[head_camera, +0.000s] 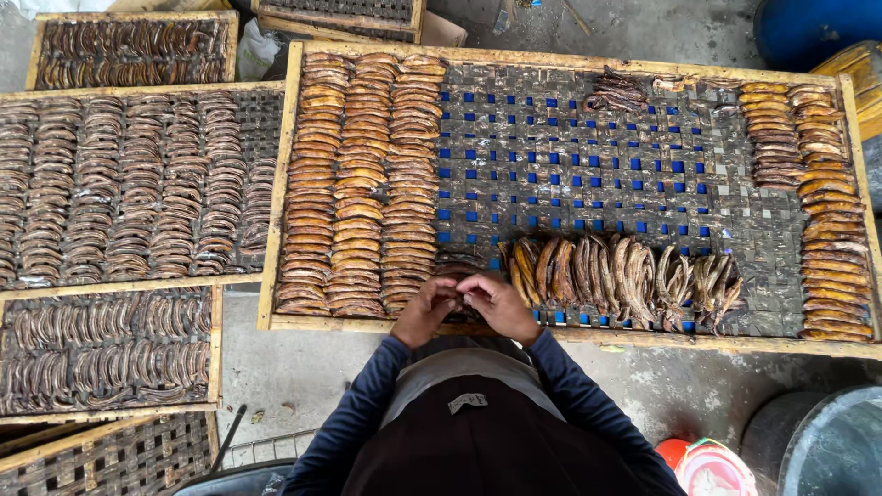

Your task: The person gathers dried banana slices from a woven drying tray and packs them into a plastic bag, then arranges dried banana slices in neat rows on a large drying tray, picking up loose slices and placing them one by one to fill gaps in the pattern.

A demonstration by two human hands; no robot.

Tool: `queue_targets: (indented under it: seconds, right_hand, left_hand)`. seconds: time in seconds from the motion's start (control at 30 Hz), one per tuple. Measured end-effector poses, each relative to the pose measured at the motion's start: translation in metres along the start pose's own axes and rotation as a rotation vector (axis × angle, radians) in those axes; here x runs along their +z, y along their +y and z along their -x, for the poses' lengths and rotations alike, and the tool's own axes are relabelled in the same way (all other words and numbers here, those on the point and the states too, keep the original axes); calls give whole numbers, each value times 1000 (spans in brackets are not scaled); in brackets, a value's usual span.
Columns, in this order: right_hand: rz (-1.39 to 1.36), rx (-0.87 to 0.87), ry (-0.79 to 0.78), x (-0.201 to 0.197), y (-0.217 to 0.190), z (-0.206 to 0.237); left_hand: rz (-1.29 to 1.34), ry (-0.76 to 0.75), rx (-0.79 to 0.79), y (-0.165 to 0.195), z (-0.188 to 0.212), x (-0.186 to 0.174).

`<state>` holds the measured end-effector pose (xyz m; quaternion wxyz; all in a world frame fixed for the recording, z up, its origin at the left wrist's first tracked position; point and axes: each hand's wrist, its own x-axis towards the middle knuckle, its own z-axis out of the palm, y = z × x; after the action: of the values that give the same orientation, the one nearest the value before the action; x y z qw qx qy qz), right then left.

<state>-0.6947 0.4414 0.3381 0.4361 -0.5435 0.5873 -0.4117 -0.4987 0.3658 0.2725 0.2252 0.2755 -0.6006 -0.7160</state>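
both hands, left hand [424, 310] and right hand [501, 306], meet at the near edge of the woven drying tray [588, 336], fingers pinched closed on a dried banana strip [457, 273]; loose pile of strips [625, 271] just right.

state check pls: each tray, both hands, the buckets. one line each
Main tray: partly filled; neat rows at left and right, middle mesh bare.
Loose pile: unsorted, near front edge.
Left tray: full, dark rows.
Lower-left tray: full.
Left hand: closed on a piece, at tray's front edge.
Right hand: closed on the same piece.
Grey bucket: upright, contents unclear.
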Motion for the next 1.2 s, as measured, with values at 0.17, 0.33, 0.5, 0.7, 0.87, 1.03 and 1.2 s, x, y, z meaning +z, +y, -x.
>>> queue_targets:
  seconds: [0.17, 0.33, 0.5, 0.7, 0.87, 1.03, 1.2]
  right_hand:
    - [104, -52, -7, 2, 15, 6]
    - [68, -82, -81, 4, 36, 6]
    - [94, 20, -170, 11, 56, 2]
    - [-33, 29, -252, 17, 69, -15]
    - [33, -51, -296, 20, 80, -26]
    - [98, -80, -372, 32, 81, -35]
    - [180, -179, -460, 49, 65, -43]
  left_hand:
    - [222, -28, 69, -7, 10, 6]
    - [283, -29, 20, -13, 17, 14]
    - [22, 69, 34, -10, 27, 10]
    - [33, 621, 229, -8, 95, -34]
    - [-9, 1399, 264, -15, 238, -62]
    - [-147, 2057, 230, -27, 392, -40]
    - [259, 2542, 526, -44, 481, 4]
